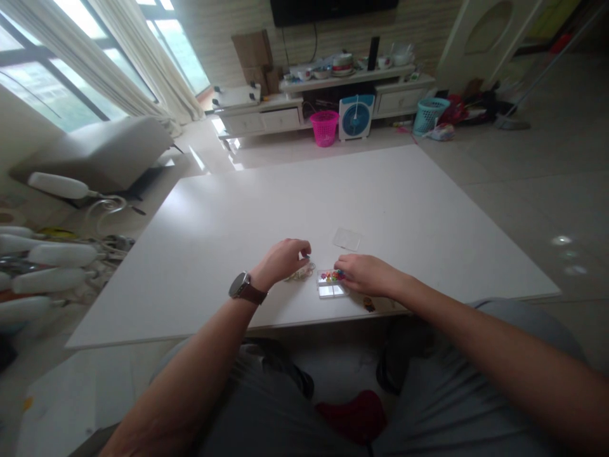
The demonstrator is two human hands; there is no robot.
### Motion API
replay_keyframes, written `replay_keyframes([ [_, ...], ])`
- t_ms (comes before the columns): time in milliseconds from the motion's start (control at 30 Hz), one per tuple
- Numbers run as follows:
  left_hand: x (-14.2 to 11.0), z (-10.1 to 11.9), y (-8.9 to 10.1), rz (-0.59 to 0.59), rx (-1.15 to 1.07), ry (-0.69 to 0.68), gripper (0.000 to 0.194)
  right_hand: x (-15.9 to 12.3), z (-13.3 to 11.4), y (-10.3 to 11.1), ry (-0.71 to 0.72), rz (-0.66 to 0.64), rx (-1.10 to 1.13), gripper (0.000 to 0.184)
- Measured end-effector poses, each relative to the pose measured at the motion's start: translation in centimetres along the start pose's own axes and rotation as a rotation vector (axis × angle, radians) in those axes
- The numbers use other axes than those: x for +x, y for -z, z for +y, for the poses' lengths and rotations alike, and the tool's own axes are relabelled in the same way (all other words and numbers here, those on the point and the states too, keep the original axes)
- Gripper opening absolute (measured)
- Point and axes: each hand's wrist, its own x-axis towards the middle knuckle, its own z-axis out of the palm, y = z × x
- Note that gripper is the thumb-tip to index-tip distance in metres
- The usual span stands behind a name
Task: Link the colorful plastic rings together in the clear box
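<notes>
A small clear plastic box [332, 291] with compartments sits near the front edge of the white table. Small colourful pieces [329, 277], too small to name surely, fill its far compartment. My right hand [364, 273] reaches over the box's right side, its curled fingertips at the pieces; whatever they pinch is hidden. Left of the box lies a loose heap of pale cord or rings [302, 274]. Just above that heap is my left hand [287, 257], thumb and fingers closed together around a tiny bluish thing that I cannot make out.
Behind the box a clear flat lid [347, 239] lies on the white table [266, 203]. A small dark brown and yellow item [368, 304] is by the table's front edge, under my right wrist. Beyond the table stand a pink basket [325, 129] and a blue fan [356, 119].
</notes>
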Motion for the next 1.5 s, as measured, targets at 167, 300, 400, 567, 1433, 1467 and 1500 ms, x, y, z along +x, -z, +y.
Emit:
replay_keyframes([
  [167,0.0,2.1,-0.4,-0.100,-0.120,-0.179,0.013,0.0,0.1,0.0,0.002,-0.001,-0.006,0.015],
  [300,0.1,2.5,-0.9,-0.146,-0.130,-0.210,0.012,-0.1,0.2,0.1,0.004,0.001,-0.005,0.017],
  [400,0.1,2.6,-1.1,-0.153,-0.119,-0.213,0.011,-0.1,0.1,0.2,-0.007,-0.012,0.003,0.017],
  [567,0.1,2.6,-1.1,-0.170,-0.105,-0.217,0.010,0.0,-0.1,0.3,-0.010,-0.014,0.007,0.016],
  [1433,-0.2,2.2,-1.4,-0.219,-0.038,-0.206,0.021,-0.1,0.2,0.0,0.009,0.010,-0.003,0.014],
  [1467,-0.2,2.2,-1.4,-0.221,-0.035,-0.207,0.021,-0.1,0.2,0.0,0.009,0.012,-0.003,0.014],
  [1500,-0.2,2.3,-1.5,-0.221,-0.030,-0.208,0.021,-0.1,0.2,0.0,0.010,0.014,-0.003,0.014],
])
